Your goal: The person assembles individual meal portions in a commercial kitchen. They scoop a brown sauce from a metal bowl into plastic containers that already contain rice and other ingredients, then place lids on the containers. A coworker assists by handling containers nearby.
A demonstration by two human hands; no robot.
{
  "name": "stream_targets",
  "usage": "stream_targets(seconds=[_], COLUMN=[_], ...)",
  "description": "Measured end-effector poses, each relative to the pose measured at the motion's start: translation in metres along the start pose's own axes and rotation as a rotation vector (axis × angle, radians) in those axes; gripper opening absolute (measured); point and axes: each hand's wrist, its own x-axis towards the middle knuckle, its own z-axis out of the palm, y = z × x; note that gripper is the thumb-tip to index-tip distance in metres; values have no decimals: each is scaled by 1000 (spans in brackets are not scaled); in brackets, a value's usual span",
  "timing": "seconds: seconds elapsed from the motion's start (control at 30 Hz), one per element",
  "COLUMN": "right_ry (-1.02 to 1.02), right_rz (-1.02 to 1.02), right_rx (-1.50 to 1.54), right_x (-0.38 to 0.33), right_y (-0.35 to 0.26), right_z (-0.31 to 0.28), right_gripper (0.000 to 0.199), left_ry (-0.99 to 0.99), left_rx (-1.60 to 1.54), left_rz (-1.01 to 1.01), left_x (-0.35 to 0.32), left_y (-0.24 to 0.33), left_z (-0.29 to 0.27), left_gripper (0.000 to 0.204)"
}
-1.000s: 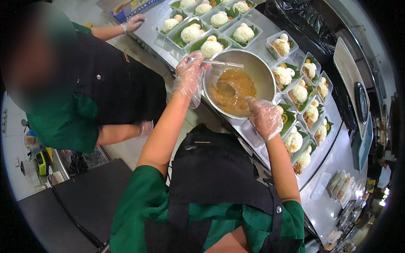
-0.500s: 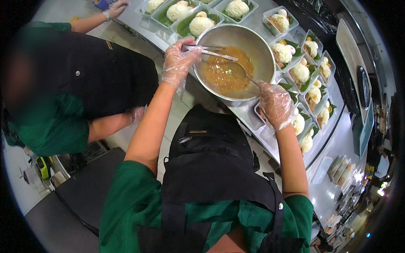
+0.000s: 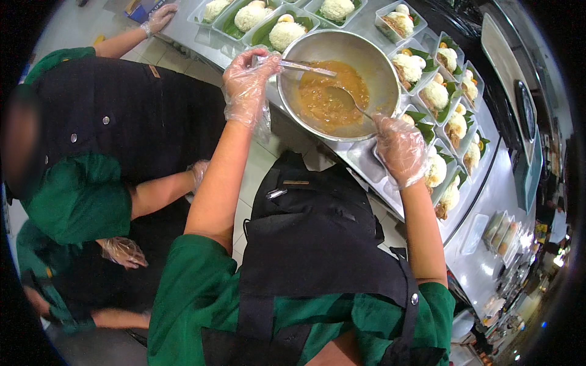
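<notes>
My right hand point(image 3: 400, 149), in a clear plastic glove, is closed around the handle of a metal spoon point(image 3: 343, 99); the spoon's bowl sits down in the orange-brown sauce point(image 3: 326, 97). My left hand point(image 3: 247, 85), also gloved, is closed at the left rim of the steel bowl point(image 3: 366, 55), fingers pinching one end of a thin metal utensil point(image 3: 299, 65) that lies across the bowl's upper left part, over the sauce. I cannot tell whether this hand also grips the rim itself.

The steel bowl stands on the metal counter point(image 3: 488, 256), near its front edge, sauce pooled in its lower left half.

Around the bowl: clear plastic meal trays point(image 3: 448, 131) in rows, each with a mound of white rice on a green leaf liner; several to the right also carry yellowish pieces. More trays point(image 3: 287, 30) lie behind the bowl, just beside its far rim.

To my left a person in a green shirt and black apron point(image 3: 116, 128) stands at the same counter, one gloved hand point(image 3: 160, 18) on it near the far trays.
</notes>
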Motion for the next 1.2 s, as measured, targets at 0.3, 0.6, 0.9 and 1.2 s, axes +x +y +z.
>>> stream_targets(seconds=[0.3,0.6,0.9,1.2], right_ry=[91,61,78,96], right_rz=[-7,-33,-143,167], right_rx=[28,265,370,449], right_x=[8,-10,-28,-32], right_y=[0,-41,-82,-60], right_z=[21,11,61,8], right_gripper=[20,24,20,17], left_ry=[6,32,96,-294], left_rx=[-246,-188,185,192], left_rz=[14,21,-173,9], left_x=[11,0,-20,1], left_y=[-10,-40,-22,-35], left_z=[7,-2,-49,-8], left_gripper=[22,21,25,36])
